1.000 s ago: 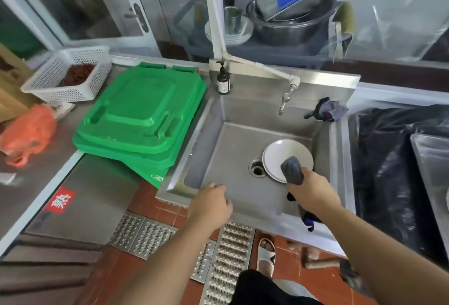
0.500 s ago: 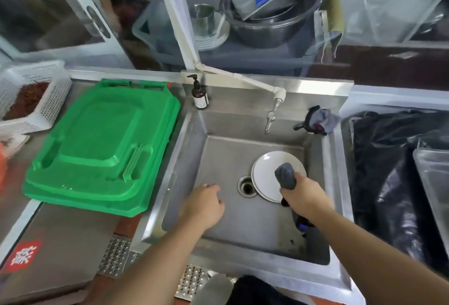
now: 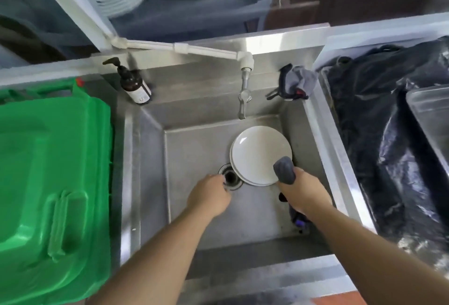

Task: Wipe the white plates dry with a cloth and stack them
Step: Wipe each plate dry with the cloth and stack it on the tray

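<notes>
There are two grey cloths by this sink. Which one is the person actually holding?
The grey cloth gripped in the right hand, its end over the rim of the white plates. The other cloth lies untouched on the sink's back right corner.

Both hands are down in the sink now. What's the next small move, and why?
Probably the left hand should take the near rim of the white plates. It hovers by the drain holding nothing, while the right hand already grips the grey cloth at their edge.
</notes>
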The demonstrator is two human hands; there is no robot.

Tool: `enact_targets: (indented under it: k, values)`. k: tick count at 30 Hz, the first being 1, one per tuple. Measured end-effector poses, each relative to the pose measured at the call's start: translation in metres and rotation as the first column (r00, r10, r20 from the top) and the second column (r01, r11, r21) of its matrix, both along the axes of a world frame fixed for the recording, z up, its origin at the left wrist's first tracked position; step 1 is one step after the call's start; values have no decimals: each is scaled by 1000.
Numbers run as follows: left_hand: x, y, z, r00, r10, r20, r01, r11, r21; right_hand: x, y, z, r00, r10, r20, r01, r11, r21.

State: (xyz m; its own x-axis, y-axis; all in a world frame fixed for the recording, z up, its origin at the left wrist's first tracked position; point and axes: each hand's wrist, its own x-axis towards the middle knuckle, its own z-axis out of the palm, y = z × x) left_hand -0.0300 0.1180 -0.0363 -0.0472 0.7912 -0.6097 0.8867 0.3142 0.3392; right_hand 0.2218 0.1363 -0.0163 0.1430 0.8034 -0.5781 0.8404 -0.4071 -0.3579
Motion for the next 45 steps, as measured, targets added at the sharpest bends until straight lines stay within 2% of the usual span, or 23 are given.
enact_targets:
  k: [6, 11, 16, 21, 23, 29, 38, 45]
  values:
    - [12, 28, -69, 997, 47, 57, -44, 997, -56, 5, 7, -71, 997, -76, 5, 76, 996, -38]
    - [26, 46, -122, 995, 92, 44, -88, 993, -77, 12, 5, -120, 996, -88, 0, 88, 994, -63]
    - [42, 59, -161, 970, 230, 75, -226, 973, -50, 15, 7, -150, 994, -110, 19, 111, 992, -61]
    - [54, 84, -196, 926, 366, 95, -359, 930, -86, 16, 13, -163, 977, -207, -53, 203, 977, -66]
    - [58, 93, -208, 893, 438, 102, -428, 898, -106, 17, 15, -169, 973, -221, -62, 221, 975, -13]
    - [65, 108, -226, 679, 720, 143, -698, 693, -178, 18, 23, -180, 955, -274, -115, 279, 960, 34]
    - [76, 112, -236, 478, 867, 138, -822, 497, -277, 24, 27, -182, 934, -323, -149, 331, 943, 32]
    - [81, 109, -234, 444, 875, 195, -835, 483, -263, 24, 28, -182, 926, -345, -150, 355, 934, 39]
